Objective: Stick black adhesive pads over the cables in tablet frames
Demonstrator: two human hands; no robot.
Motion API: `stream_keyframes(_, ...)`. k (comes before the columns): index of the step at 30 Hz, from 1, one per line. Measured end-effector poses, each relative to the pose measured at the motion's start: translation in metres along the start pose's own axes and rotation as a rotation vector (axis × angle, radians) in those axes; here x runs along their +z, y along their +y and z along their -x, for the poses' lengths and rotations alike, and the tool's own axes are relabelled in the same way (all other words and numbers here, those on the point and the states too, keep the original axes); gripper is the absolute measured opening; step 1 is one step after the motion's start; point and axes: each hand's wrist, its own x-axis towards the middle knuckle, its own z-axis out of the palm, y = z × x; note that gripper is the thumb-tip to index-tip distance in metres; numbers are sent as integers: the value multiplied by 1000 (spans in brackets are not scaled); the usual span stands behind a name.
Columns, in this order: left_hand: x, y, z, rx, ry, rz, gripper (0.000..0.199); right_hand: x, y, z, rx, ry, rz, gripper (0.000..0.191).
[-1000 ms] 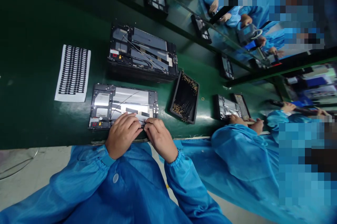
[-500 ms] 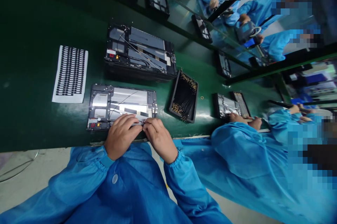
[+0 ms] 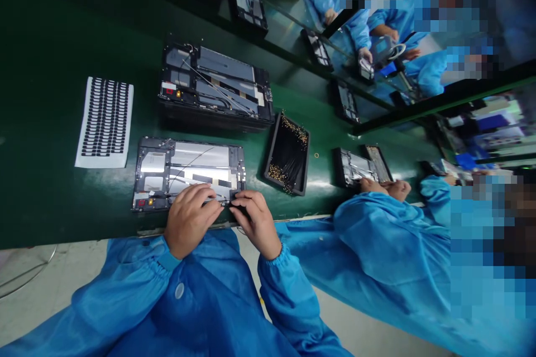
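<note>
An opened tablet (image 3: 201, 154), its silver battery and thin cables exposed, lies face up near the table's front edge. My left hand (image 3: 190, 220) rests over its near edge, fingers curled together and thumb close to the fingertips. What they pinch, if anything, is hidden. At the tablet's near right corner is my right hand (image 3: 258, 223), thumb and forefinger apart, fingertips touching or just over the corner. A black tray (image 3: 307, 167) of thin black cables with gold ends stands to the right. Behind lies a stack of similar opened tablets (image 3: 218, 117).
A white sheet of black stickers (image 3: 106, 122) lies on the left of the green table (image 3: 46, 189). A small gold ring (image 3: 316, 155) is right of the tray. A co-worker (image 3: 377, 228) sits close on the right, handling another tablet (image 3: 355, 167). A shelf rail (image 3: 288, 63) crosses behind.
My right thumb and forefinger have parted, and the right hand has moved slightly away from the left. The whole view has shifted a little. The left hand stays at the tablet's near edge.
</note>
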Motion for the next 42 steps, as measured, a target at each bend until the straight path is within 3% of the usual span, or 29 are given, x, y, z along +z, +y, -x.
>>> stream_keyframes(12,6,1,2,0,20,-13,11,5,-9,-6,0,-55,99,14)
stream_keyframes(18,5,3,7,29,42,-33,8,24,-10,10,-4,95,106,21)
stream_keyframes(22,1,1,19,58,-5,-12,17,36,-5,25,-53,162,119,45)
stream_keyframes(27,2,-2,26,98,36,0,28,42,2,38,-158,65,266,69)
stream_keyframes(31,4,-2,25,41,87,77,19,43,-2,39,-139,28,324,66)
stream_keyframes(42,2,-1,24,47,103,116,20,62,-4,41,-97,201,319,67)
